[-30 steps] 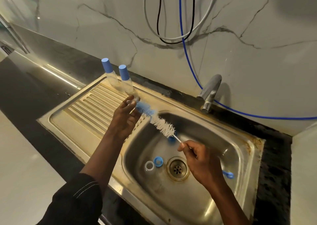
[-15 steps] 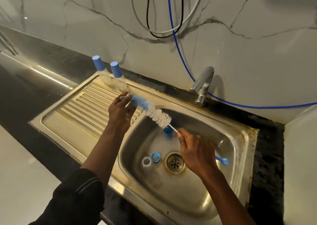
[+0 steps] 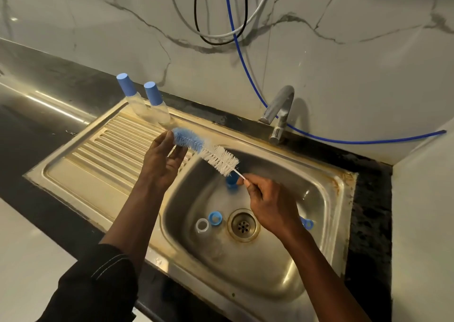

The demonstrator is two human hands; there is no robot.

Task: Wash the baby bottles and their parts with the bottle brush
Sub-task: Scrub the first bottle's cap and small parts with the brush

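Note:
The bottle brush (image 3: 208, 151), blue bristles at its tip and white ones behind, is held slanted over the sink basin (image 3: 307, 260). My right hand (image 3: 267, 203) pinches its thin white stem; the handle's blue loop (image 3: 306, 223) shows behind my wrist. My left hand (image 3: 159, 164) is spread by the blue tip, thumb touching it, fingers just below. Two clear baby bottles with blue caps (image 3: 134, 98) (image 3: 157, 105) stand at the back of the drainboard. In the basin lie a blue cap (image 3: 231, 183), a blue ring (image 3: 215, 218) and a clear ring (image 3: 202, 225).
A drain (image 3: 243, 224) sits mid-basin. The ribbed drainboard (image 3: 103, 154) lies to the left. A metal tap (image 3: 280, 115) stands behind the basin, no water running. A blue hose (image 3: 356, 141) and looped cables hang on the marble wall. Dark countertop surrounds the sink.
My left hand's fingers have loosened from around the brush tip and now lie spread beside it. The brush and both hands sit slightly higher over the basin.

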